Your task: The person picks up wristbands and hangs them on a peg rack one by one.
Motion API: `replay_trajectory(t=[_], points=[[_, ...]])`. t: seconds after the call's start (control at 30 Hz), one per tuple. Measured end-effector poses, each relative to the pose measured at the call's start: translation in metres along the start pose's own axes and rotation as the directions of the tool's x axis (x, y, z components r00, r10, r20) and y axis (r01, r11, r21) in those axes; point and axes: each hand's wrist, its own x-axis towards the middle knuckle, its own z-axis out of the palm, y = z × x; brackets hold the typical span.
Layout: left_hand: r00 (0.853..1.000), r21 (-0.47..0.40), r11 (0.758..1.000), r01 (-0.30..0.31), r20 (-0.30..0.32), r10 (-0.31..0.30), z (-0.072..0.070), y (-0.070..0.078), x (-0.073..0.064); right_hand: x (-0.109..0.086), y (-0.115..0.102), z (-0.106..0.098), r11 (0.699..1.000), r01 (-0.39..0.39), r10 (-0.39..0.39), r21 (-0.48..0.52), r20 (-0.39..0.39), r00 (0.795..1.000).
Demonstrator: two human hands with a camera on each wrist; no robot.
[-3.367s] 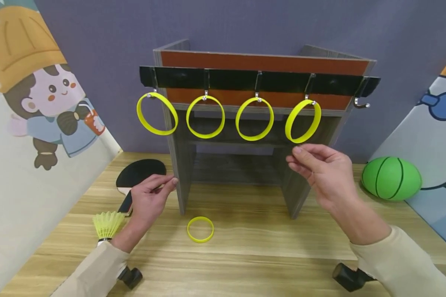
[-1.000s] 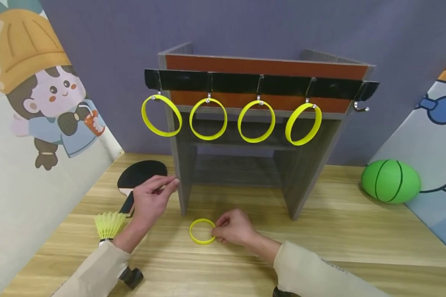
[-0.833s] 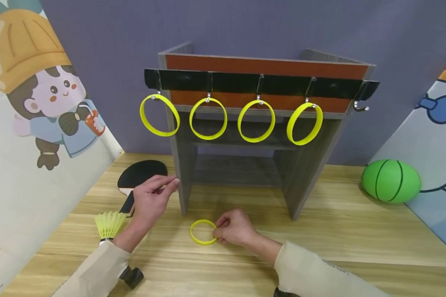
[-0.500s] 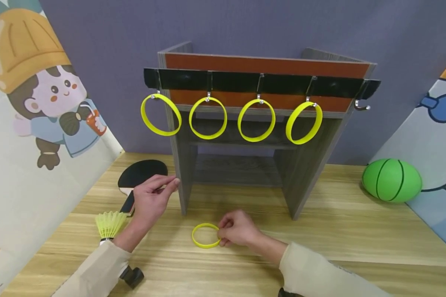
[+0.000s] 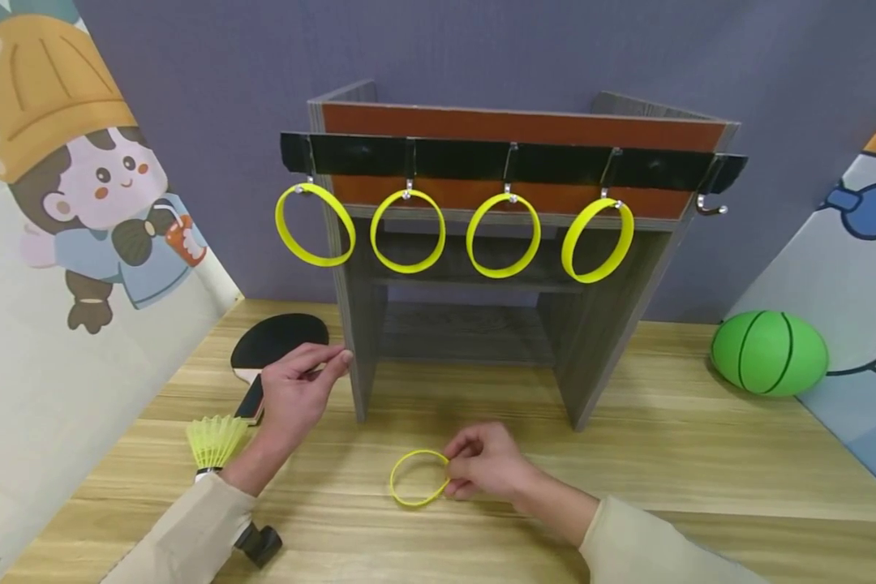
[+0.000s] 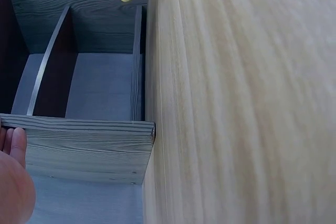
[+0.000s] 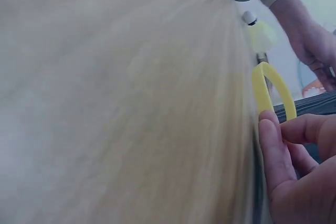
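Note:
My right hand (image 5: pixel 491 464) pinches a yellow ring (image 5: pixel 392 482) by its right side, between thumb and fingers, low over the table in front of the shelf. In the right wrist view that ring (image 7: pixel 261 92) stands on edge, tilted off the wood. My left hand (image 5: pixel 296 392) holds the front edge of the grey shelf's left panel (image 5: pixel 346 312) with thumb and fingertips; part of that grip is hidden. Several more yellow rings (image 5: pixel 410 270) hang from hooks on a black rail (image 5: pixel 460 159) across the shelf's front. The rightmost hook (image 5: pixel 711 210) carries no ring.
A black table tennis bat (image 5: pixel 281 337) and a yellow shuttlecock (image 5: pixel 215 440) lie at the left, beside and under my left forearm. To the right a green ball (image 5: pixel 770 354) rests near the printed wall. A purple-grey wall (image 5: pixel 482 49) stands behind the shelf.
My right hand has come down from the hung rings to the ring on the table, pinched it, and drawn it rightward and nearer, tilting it up. The left hand stays put.

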Motion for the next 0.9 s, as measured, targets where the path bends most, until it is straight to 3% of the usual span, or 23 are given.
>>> replay_trajectory(t=[0.2, 0.5, 0.73, 0.9], points=[[1.000, -0.025, 1.000, -0.012, -0.002, 0.012, 0.000, 0.004, 0.001, -0.016, -0.015, -0.010, 0.998, 0.032, -0.032, 0.062, -0.011, 0.999], [1.000, -0.027, 1.000, -0.011, 0.001, 0.011, 0.004, 0.023, 0.003, -0.039, -0.046, -0.034, 0.983, 0.095, -0.086, 0.157, -0.065, 0.994], [1.000, -0.025, 1.000, -0.016, 0.008, 0.017, 0.005, 0.026, 0.004, -0.055, -0.062, -0.053, 0.946, 0.217, -0.195, 0.242, -0.109, 0.975], [1.000, -0.005, 1.000, 0.008, 0.016, -0.007, 0.006, 0.029, 0.005, -0.066, -0.074, -0.067, 0.907, 0.310, -0.276, 0.285, -0.152, 0.949]])
